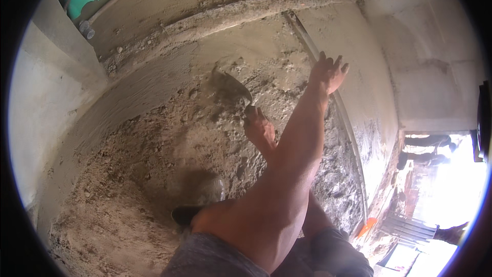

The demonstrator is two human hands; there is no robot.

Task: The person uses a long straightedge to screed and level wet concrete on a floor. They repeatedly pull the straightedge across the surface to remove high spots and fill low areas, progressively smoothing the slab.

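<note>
Trowel [239, 88]: gripped by right hand [261, 129], blade ahead, seemingly for working mortar [279, 77]
Straightedge [304, 35]: under left hand [329, 75], fingers spread, perhaps steadying

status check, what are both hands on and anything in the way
Right hand gripping trowel at rough mortar. Left hand spread over long bar. Possible hindrance: left forearm crosses over right arm.

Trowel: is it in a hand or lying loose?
In a hand: the fingers close around the handle of the trowel, and its blade reaches out across the rough mortar.
</note>
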